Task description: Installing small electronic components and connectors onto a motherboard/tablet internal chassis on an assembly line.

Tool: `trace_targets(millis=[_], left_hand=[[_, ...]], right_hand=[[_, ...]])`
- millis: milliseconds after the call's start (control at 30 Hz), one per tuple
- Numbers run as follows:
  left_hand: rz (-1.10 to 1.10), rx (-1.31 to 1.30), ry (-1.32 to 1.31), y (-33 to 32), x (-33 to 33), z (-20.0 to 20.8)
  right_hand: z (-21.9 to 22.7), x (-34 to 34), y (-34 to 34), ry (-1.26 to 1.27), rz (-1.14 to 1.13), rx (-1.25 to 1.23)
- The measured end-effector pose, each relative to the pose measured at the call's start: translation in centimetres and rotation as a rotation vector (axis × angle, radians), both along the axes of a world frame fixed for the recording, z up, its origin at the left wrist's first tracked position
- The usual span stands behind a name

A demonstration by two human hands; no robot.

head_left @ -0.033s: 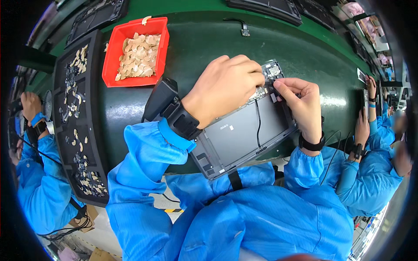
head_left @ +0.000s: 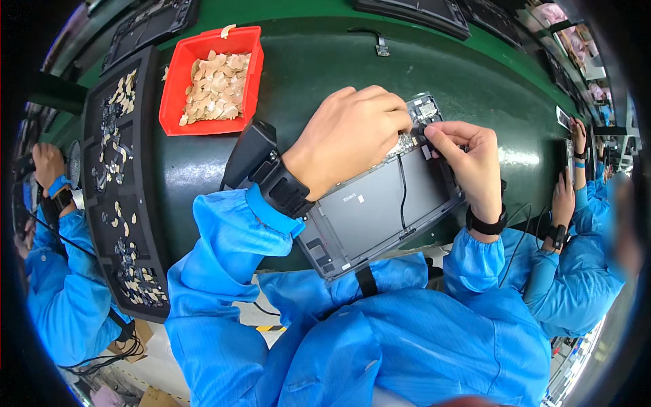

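Observation:
An opened tablet-like device [head_left: 373, 210] with a dark grey plate rests tilted at the table's near edge, close to my body. A thin black cable [head_left: 403, 190] runs down across its plate. Along its far end lies a silvery circuit board [head_left: 407, 144]. My left hand [head_left: 356, 136] is closed over the board's left side, knuckles up, its fingertips hidden. At the board's right end, my right hand [head_left: 475, 163] has thumb and forefinger pinched together. Whatever small part sits between those fingers is too covered to make out.
Left of me stands a red bin [head_left: 254, 81] of thin beige pieces. Beyond it, a black foam tray [head_left: 146, 169] holds small dark and beige parts. A small cabled part [head_left: 382, 50] lies at the back. Co-workers' hands show at left [head_left: 49, 166] and right [head_left: 563, 197].

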State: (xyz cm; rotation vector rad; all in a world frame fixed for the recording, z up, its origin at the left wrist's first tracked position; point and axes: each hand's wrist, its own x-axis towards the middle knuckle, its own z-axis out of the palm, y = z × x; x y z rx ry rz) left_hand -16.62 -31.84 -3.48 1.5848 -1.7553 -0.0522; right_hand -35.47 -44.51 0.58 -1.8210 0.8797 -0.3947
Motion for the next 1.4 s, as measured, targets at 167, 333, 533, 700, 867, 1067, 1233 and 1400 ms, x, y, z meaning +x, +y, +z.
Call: trace_targets(millis=[167,333,533,700,867,1067,1233,1400], left_hand=[[-0.003,-0.030,0.050,0.2,0.0,0.0],[-0.010,-0.023,0.049,0.3,0.1,0.0],[-0.015,-0.012,0.064,0.4,0.1,0.0],[-0.017,-0.027,0.053,0.2,0.1,0.0],[-0.016,-0.038,0.065,0.3,0.1,0.0],[-0.014,-0.036,0.052,0.2,0.1,0.0],[-0.017,-0.028,0.037,0.3,0.1,0.1],[-0.017,-0.013,0.036,0.3,0.1,0.1]], right_hand=[[-0.3,0.3,-0.1,0.047,0.060,-0.111],[-0.2,0.6,0.0,0.053,0.051,-0.133],[-0.6,0.5,-0.1,0.027,0.036,-0.102],[-0.9,0.5,-0.1,0.025,0.025,-0.132],[-1.1,0.5,0.0,0.022,0.028,-0.156],[-1.1,0.5,0.2,0.048,0.013,-0.187],[-1.2,0.7,0.6,0.007,0.049,-0.224],[-0.9,0.9,0.8,0.026,0.062,-0.222]])
